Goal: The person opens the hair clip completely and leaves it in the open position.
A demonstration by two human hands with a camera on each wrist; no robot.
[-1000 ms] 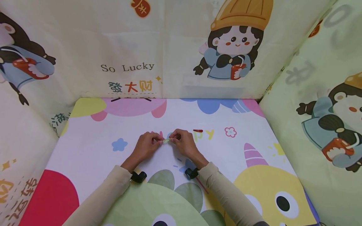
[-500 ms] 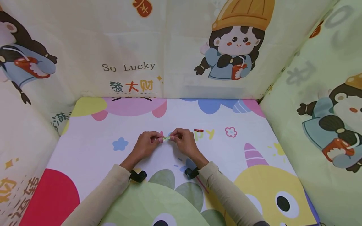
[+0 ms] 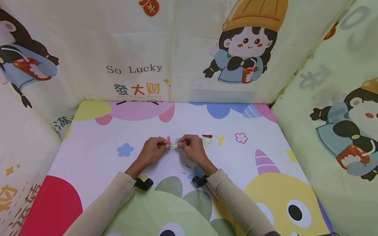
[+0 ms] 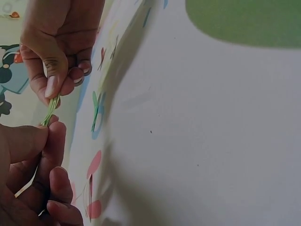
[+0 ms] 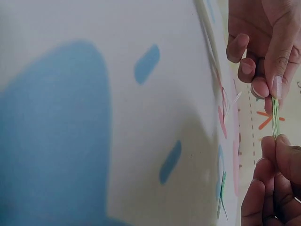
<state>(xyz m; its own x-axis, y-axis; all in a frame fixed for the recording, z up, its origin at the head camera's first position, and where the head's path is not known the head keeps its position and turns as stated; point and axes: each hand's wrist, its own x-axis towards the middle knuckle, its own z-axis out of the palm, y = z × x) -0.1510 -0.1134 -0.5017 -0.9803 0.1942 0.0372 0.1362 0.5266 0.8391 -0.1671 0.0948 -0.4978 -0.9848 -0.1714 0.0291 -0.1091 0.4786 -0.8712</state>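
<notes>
Materials check from over here: green strand bundle [image 3: 174,145] looks like fine thread or cord, thin parallel fibres, soft sheen at most. Loose green strands [image 4: 96,117] look equally thread-like. Small red piece [image 3: 207,136]: too small to call the material. Table cover [image 3: 97,157] is smooth, printed, mostly matt; can't tell cloth from plastic film. Wall hanging [image 3: 189,42] reads as printed cloth, matt, lightly creased. Sleeves [image 3: 236,200]: matt beige woven cloth, folded at the cuffs. Wrist cameras [image 3: 143,184]: black, plastic-looking housings, smooth.

Left grip [image 3: 152,151], right grip [image 3: 193,149] (both pinched)
</notes>
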